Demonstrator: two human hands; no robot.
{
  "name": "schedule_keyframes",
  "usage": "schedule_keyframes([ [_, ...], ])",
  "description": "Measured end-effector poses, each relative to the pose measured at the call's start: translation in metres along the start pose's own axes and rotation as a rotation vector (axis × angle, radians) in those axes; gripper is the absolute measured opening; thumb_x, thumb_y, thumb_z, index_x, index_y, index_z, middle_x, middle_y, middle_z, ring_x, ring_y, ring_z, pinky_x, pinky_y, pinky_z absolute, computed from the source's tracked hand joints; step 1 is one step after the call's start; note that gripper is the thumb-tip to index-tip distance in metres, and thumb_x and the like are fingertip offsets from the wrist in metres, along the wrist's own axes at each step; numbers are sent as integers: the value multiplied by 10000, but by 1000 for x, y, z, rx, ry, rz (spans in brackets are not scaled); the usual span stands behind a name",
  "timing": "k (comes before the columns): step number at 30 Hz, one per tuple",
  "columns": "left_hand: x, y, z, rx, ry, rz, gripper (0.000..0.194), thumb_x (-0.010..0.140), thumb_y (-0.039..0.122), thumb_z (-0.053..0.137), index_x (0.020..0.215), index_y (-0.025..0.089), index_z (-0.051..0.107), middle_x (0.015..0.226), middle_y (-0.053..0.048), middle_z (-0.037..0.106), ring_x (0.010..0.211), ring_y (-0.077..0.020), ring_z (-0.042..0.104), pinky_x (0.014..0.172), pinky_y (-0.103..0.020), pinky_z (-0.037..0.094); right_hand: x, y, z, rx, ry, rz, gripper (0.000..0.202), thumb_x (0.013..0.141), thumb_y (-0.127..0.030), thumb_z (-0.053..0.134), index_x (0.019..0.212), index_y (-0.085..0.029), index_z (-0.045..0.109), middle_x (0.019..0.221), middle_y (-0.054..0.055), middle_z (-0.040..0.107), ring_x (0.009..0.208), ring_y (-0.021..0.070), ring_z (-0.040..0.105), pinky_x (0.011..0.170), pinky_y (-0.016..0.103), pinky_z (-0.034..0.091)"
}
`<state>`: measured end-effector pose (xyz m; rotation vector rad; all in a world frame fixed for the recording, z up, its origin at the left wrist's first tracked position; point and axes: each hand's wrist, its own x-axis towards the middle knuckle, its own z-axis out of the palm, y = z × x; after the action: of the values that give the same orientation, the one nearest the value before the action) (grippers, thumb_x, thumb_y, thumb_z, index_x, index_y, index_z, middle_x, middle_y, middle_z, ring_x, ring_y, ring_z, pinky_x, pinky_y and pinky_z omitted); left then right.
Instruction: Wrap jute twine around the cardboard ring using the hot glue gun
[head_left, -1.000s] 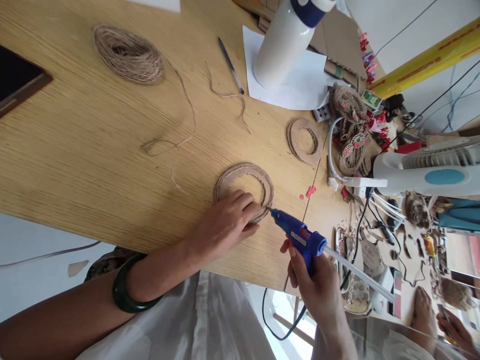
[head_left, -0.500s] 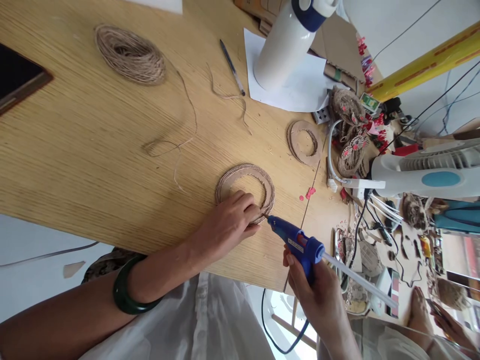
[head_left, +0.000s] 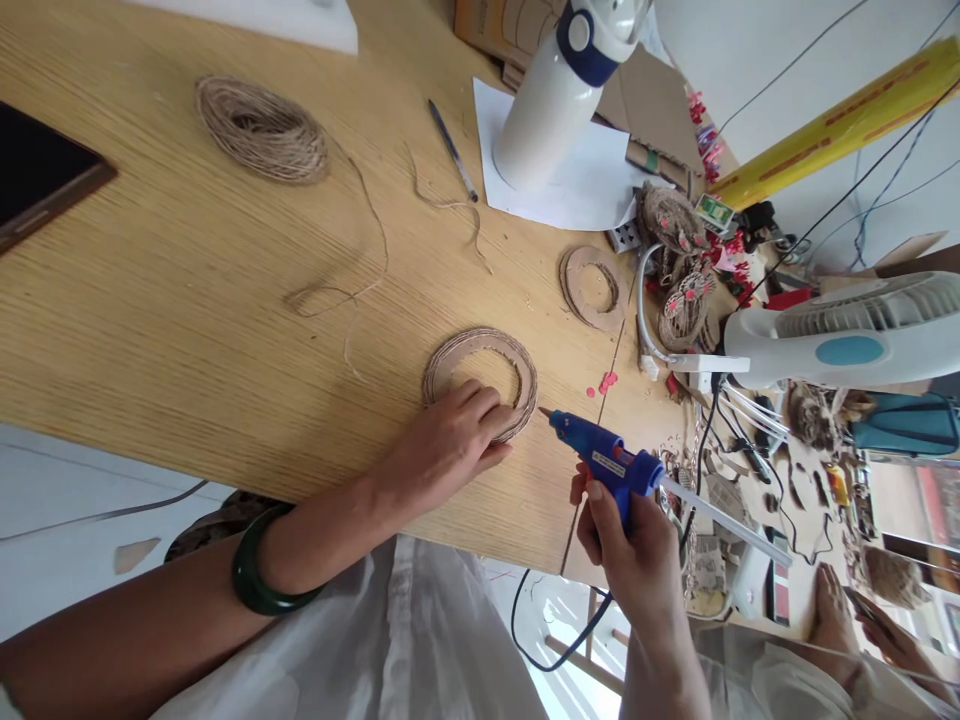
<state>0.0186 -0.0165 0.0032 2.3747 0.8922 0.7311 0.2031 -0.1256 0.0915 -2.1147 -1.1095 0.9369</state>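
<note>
My left hand (head_left: 457,435) pinches the lower edge of a cardboard ring (head_left: 480,345) with brown cord laid around its outer part; the ring lies flat on the wooden table (head_left: 187,350). In my right hand (head_left: 630,530) is a blue glue gun (head_left: 607,460) with a long white glue stick in its back. The gun's tip points at the ring's right side, a small distance away from it. A coil of brown cord (head_left: 262,130) rests at the upper left, its loose end trailing toward the ring.
A white bottle (head_left: 544,120) stands on paper beside a pen (head_left: 453,150). More cardboard rings (head_left: 574,290), red dots (head_left: 609,380) and a phone (head_left: 45,175) lie on the table. Rightward are a white fan (head_left: 847,335), cables and another person's hands (head_left: 892,640).
My right hand has drawn the glue gun back to the right, so its tip is now off the ring. My left hand keeps its hold, and the whole view has shifted slightly.
</note>
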Motion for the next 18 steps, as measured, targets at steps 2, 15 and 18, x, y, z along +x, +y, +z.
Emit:
schedule_keyframes([
  [2,0,1,-1,20,-9,21,183,934,193,686,1100,138,631,974,-46,628,967,-231,586,861,-368,523,2,-1,4,-7,-12,4,363,975,-505,563,879,-161,632,642,5,571,432,70,342,408,254,266],
  [15,-4,2,4,-13,55,80,220,1009,278,597,1199,166,597,1038,-51,635,948,-205,627,831,-359,543,10,22,7,-36,-51,-62,378,987,-513,536,874,-161,617,584,-40,494,448,89,368,453,266,305],
  [18,-2,2,3,-23,96,73,148,1039,256,534,1095,164,636,993,-46,636,920,-190,623,815,-348,536,8,25,8,-28,-48,-81,376,985,-513,543,853,-166,610,524,-60,452,452,98,366,470,267,326],
])
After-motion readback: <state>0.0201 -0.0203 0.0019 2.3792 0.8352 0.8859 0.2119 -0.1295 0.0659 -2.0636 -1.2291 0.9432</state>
